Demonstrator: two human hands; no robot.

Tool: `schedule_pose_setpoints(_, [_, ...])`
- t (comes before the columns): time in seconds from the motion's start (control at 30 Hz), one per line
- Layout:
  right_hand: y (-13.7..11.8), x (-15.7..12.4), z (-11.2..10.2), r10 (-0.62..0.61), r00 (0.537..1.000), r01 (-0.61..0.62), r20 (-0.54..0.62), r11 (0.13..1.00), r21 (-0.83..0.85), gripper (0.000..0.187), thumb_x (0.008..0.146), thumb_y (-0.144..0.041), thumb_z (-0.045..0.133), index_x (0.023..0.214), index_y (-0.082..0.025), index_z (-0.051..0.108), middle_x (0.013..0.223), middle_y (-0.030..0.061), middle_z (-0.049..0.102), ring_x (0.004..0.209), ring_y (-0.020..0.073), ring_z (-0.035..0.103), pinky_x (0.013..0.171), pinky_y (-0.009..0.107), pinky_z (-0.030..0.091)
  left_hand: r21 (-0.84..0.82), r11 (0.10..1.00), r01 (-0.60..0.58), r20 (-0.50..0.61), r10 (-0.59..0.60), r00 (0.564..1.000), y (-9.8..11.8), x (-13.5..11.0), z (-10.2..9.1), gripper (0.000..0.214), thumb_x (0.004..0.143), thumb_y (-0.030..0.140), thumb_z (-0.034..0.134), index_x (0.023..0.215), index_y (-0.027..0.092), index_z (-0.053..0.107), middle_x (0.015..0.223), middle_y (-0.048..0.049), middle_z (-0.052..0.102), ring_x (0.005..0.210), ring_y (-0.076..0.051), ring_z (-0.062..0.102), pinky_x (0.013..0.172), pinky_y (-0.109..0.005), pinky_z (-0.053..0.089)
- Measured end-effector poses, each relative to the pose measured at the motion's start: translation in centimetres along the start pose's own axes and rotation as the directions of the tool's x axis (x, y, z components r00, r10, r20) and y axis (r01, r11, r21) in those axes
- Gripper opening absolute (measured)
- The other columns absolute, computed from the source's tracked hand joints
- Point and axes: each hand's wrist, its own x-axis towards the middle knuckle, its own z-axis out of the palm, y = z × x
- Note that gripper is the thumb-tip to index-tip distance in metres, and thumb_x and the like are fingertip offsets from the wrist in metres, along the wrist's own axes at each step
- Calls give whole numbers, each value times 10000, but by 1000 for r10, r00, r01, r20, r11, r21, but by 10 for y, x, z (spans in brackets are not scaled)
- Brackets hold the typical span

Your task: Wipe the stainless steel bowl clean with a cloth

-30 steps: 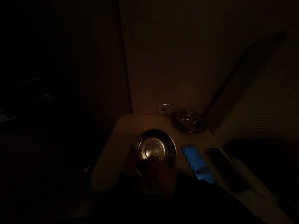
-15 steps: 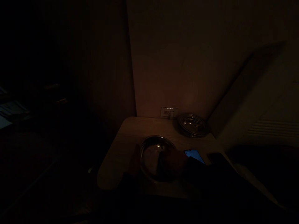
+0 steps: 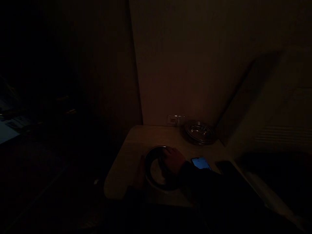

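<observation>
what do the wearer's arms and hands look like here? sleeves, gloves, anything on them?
Very dim frame. The right hand is bare, no glove visible, coming out of a dark long sleeve that reaches the wrist. The left hand also looks bare, with only its edge showing. It is too dark to tell sleeve colour, rings, a watch or markings.
</observation>
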Motion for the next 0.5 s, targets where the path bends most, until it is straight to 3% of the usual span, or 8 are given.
schedule_pose_setpoints(0.1, [14,-13,-5,44,998,-44,48,999,-5,246,878,-108,516,932,-124,755,1248,204,599,1200,341,494,981,486,406,46,999,-21,4,21,1000,2,-8,7,353,914,368,565,1212,180,580,1249,-91,588,1058,-231,604,886,-439,523])
schedule_pose_setpoints(0.2, [12,-13,-3,107,992,-110,63,993,43,250,876,-144,527,1016,-110,731,1209,208,618,1150,333,538,909,439,461,101,994,-43,0,43,999,2,-12,13,349,915,367,564,1209,180,580,1243,-90,590,1050,-228,607,878,-433,527])
schedule_pose_setpoints(0.33, [-12,7,0,145,989,-146,22,973,181,387,951,-187,412,1296,-120,572,1347,177,555,1176,271,555,948,383,449,187,980,-75,-18,79,997,1,-12,19,346,915,366,563,1206,180,582,1241,-89,592,1046,-227,608,876,-431,529])
schedule_pose_setpoints(0.5, [-41,15,-6,18,999,-31,38,931,364,358,1005,-283,337,1247,-243,597,1193,50,683,1011,183,658,853,303,488,300,948,-103,-64,128,990,-3,-10,16,336,920,365,555,1204,189,585,1249,-90,589,1051,-222,606,884,-429,525])
